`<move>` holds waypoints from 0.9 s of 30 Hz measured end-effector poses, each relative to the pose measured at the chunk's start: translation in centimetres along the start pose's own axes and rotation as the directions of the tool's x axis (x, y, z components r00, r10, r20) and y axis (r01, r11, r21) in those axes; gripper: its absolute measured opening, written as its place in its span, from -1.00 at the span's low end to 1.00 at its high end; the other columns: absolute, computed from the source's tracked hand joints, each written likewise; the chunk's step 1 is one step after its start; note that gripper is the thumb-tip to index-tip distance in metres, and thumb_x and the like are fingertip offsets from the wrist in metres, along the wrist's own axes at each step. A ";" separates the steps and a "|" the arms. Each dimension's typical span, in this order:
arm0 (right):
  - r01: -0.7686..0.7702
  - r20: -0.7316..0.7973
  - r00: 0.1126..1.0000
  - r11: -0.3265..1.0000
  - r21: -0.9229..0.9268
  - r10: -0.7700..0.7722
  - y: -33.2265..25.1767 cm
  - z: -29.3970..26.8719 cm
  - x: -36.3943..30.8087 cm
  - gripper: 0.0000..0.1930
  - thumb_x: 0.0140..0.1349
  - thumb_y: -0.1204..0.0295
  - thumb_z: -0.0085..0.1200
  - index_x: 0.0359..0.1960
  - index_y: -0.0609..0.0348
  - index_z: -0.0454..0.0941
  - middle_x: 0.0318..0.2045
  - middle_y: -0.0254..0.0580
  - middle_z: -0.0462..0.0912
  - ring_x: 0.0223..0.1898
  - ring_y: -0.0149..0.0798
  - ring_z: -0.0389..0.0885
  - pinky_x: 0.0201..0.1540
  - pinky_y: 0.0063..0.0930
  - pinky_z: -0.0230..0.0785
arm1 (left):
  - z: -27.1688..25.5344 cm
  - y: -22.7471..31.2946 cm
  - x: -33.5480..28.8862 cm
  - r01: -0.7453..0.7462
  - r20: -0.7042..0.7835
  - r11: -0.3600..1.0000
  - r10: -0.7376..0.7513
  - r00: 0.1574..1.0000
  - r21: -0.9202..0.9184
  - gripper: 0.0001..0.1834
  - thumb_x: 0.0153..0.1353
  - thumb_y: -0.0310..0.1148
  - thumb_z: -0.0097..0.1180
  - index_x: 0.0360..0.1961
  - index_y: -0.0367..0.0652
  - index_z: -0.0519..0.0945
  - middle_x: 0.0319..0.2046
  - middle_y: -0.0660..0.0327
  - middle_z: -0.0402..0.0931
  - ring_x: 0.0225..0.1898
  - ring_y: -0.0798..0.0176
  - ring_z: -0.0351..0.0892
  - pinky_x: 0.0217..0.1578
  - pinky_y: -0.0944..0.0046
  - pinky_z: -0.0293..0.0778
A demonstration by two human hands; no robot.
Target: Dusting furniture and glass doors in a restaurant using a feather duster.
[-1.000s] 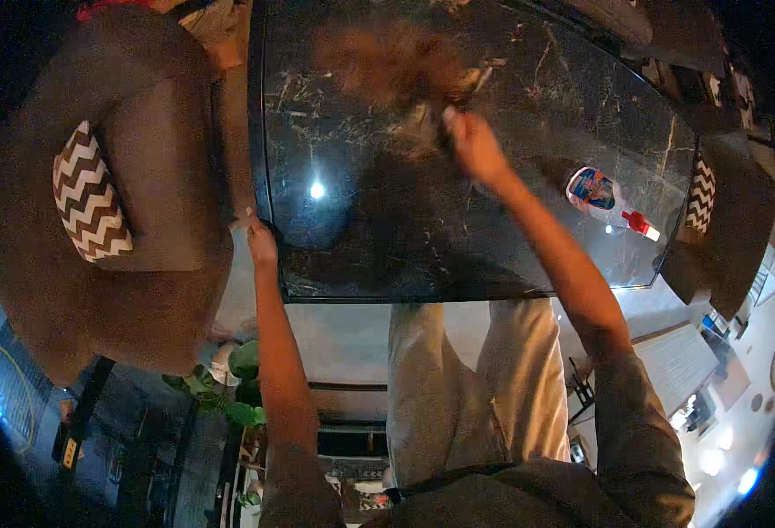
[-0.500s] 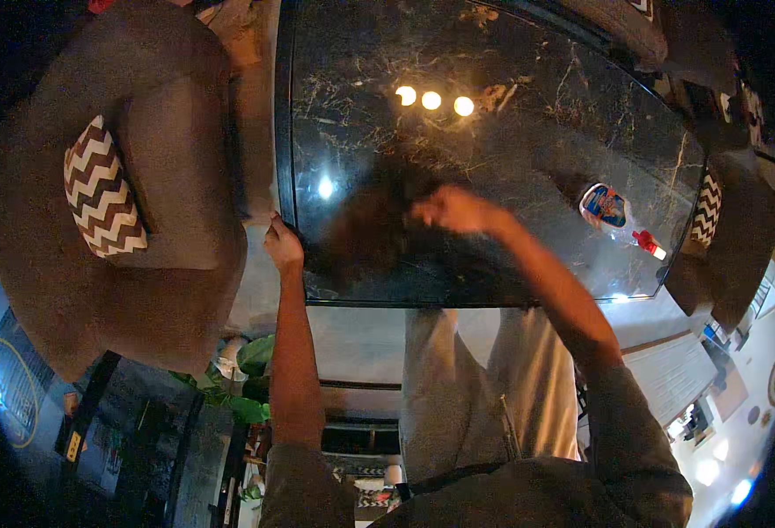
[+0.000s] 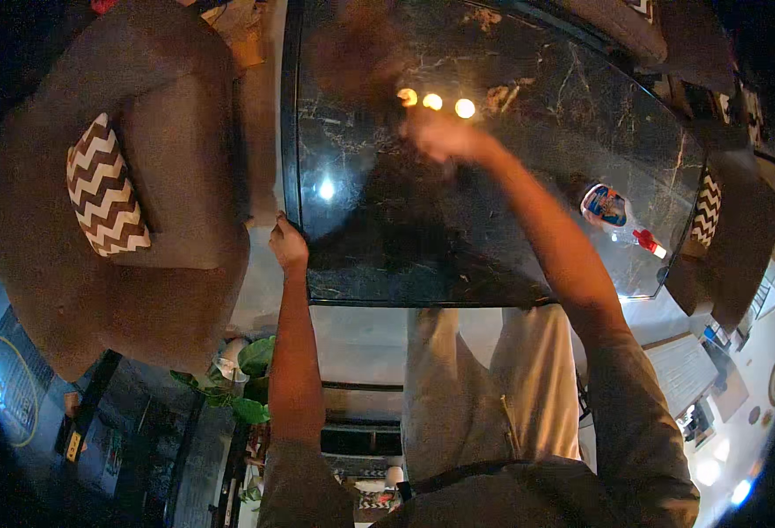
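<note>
The right hand [image 3: 445, 136] is held above the dark, marbled counter [image 3: 493, 229], and it is blurred. Beyond it, over the far left part of the counter, a brown smear [image 3: 361, 53] is seen; whether it is held cannot be told, nor whether the right fingers are pressed together. The left hand [image 3: 289, 244] is placed at the counter's left edge, its fingers partly hidden, so their grip cannot be told. A clear bottle [image 3: 605, 207] with red nozzle is laid at the right.

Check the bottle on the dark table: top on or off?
On: red top at the narrow end of the bottle. Can't tell if the white tip is open.
</note>
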State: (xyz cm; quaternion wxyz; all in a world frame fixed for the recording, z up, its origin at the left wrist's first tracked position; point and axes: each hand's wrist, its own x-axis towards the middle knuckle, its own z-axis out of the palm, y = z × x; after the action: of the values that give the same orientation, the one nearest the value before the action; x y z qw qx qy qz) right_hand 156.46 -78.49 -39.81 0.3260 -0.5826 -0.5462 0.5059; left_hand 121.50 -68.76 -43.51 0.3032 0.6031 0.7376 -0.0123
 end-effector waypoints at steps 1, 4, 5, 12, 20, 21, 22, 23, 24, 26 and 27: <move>-0.190 0.224 0.969 0.905 0.381 0.109 3.5 0.7 -2.6 -0.69 0.11 0.32 -0.02 -0.18 0.29 0.47 -0.45 -0.15 0.53 -0.41 -0.26 0.47 -0.30 -0.34 0.36 | 3.0 2.0 -0.9 -0.053 0.056 0.993 0.060 0.997 -0.105 -0.32 0.26 0.07 -0.36 -0.08 -0.39 0.53 -0.16 -0.24 0.50 -0.14 -0.28 0.49 -0.09 -0.07 0.35; -0.300 0.597 0.680 0.904 -0.303 0.426 -4.9 9.7 -2.0 -0.71 0.22 0.23 -0.17 -0.25 0.11 0.55 -0.23 -0.05 0.61 -0.25 -0.05 0.52 -0.12 -0.18 0.36 | -1.2 -5.6 2.9 -0.454 0.172 0.732 0.430 0.886 0.508 -0.33 0.25 0.06 -0.34 -0.11 -0.38 0.54 -0.14 -0.20 0.51 -0.16 -0.28 0.50 -0.14 -0.05 0.40; -0.283 0.603 0.678 0.906 -0.314 0.421 -0.9 12.1 -6.7 -0.66 0.27 0.18 -0.24 -0.24 0.10 0.56 -0.23 -0.07 0.61 -0.25 -0.05 0.54 -0.11 -0.18 0.38 | 2.2 -2.8 1.8 -0.498 0.205 0.742 0.456 0.866 0.449 -0.33 0.25 0.06 -0.34 -0.11 -0.38 0.54 -0.14 -0.20 0.51 -0.16 -0.28 0.50 -0.14 -0.05 0.40; -0.201 0.663 0.610 0.895 -0.398 0.433 -5.2 17.1 -11.9 -0.60 0.29 0.12 -0.18 -0.25 0.20 0.59 -0.34 -0.04 0.62 -0.22 -0.09 0.58 -0.11 -0.18 0.39 | 2.3 -3.7 2.0 -0.279 -0.044 0.935 0.295 0.954 0.219 -0.53 0.25 -0.13 -0.20 -0.10 -0.33 0.52 -0.18 -0.15 0.53 -0.17 -0.25 0.51 -0.18 -0.02 0.45; -0.491 -0.008 0.765 0.590 0.642 0.644 1.6 6.3 -11.7 -0.53 0.29 -0.02 -0.18 -0.43 0.14 0.53 -0.74 -0.30 0.38 -0.70 -0.37 0.34 -0.61 -0.36 0.25 | 2.1 -3.5 2.2 -0.240 -0.092 0.967 0.247 0.965 0.082 -0.44 0.27 -0.09 -0.34 -0.15 -0.41 0.51 -0.18 -0.28 0.48 -0.12 -0.33 0.43 -0.08 -0.09 0.31; -0.330 -0.270 0.657 0.591 0.736 0.704 2.4 5.2 -12.6 -0.56 0.31 0.00 -0.21 -0.42 0.11 0.49 -0.75 -0.35 0.33 -0.73 -0.40 0.27 -0.66 -0.42 0.19 | 2.2 -2.8 1.6 -0.253 -0.094 0.967 0.255 0.962 0.034 -0.43 0.27 -0.08 -0.34 -0.17 -0.43 0.52 -0.21 -0.30 0.48 -0.15 -0.34 0.43 -0.11 -0.10 0.32; -0.146 -0.486 0.475 0.611 0.778 0.733 2.6 4.4 -13.2 -0.58 0.33 0.01 -0.24 -0.42 0.08 0.45 -0.76 -0.39 0.28 -0.77 -0.44 0.20 -0.70 -0.48 0.12 | 2.1 -2.2 1.1 -0.264 -0.099 0.965 0.262 0.960 -0.008 -0.42 0.27 -0.07 -0.33 -0.20 -0.45 0.52 -0.23 -0.32 0.48 -0.17 -0.34 0.44 -0.14 -0.11 0.32; -0.145 -0.493 0.468 0.613 0.776 0.734 2.8 3.7 -13.7 -0.58 0.33 0.01 -0.24 -0.42 0.08 0.45 -0.76 -0.39 0.28 -0.77 -0.44 0.20 -0.70 -0.48 0.12 | 2.1 -1.4 0.7 -0.270 -0.093 0.963 0.268 0.959 -0.012 -0.42 0.27 -0.07 -0.33 -0.20 -0.45 0.52 -0.23 -0.32 0.48 -0.17 -0.34 0.44 -0.14 -0.11 0.32; 0.096 -0.532 0.191 0.523 0.847 0.825 3.0 3.0 -14.2 -0.61 0.35 0.04 -0.26 -0.41 0.07 0.40 -0.75 -0.38 0.30 -0.77 -0.43 0.22 -0.70 -0.48 0.12 | 2.1 -0.5 0.3 -0.176 -0.127 0.984 0.176 0.976 0.013 -0.40 0.26 -0.05 -0.32 -0.22 -0.46 0.53 -0.26 -0.32 0.49 -0.20 -0.35 0.45 -0.16 -0.11 0.34; 0.364 -0.459 -0.093 0.459 0.810 0.884 3.0 2.9 -15.3 -0.64 0.36 0.07 -0.28 -0.40 0.07 0.36 -0.73 -0.36 0.32 -0.77 -0.41 0.24 -0.70 -0.48 0.12 | 1.7 0.3 -0.2 -0.091 -0.158 0.995 0.096 0.983 0.039 -0.39 0.25 -0.03 -0.31 -0.24 -0.47 0.54 -0.28 -0.32 0.49 -0.22 -0.35 0.46 -0.19 -0.11 0.36; 0.370 -0.494 -0.025 0.467 0.803 0.869 2.9 4.2 -16.2 -0.66 0.37 0.10 -0.30 -0.41 0.06 0.33 -0.72 -0.37 0.32 -0.75 -0.39 0.27 -0.69 -0.46 0.15 | 1.3 0.5 -0.5 -0.096 -0.194 0.990 0.114 0.974 0.102 -0.39 0.24 -0.03 -0.28 -0.25 -0.48 0.54 -0.29 -0.33 0.49 -0.25 -0.35 0.46 -0.21 -0.10 0.36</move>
State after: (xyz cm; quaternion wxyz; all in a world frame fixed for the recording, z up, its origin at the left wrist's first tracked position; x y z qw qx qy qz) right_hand 155.16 -95.45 -39.85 0.6879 -0.6285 0.3026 0.2008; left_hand 122.56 -69.55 -44.21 0.2001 0.6529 0.7299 0.0304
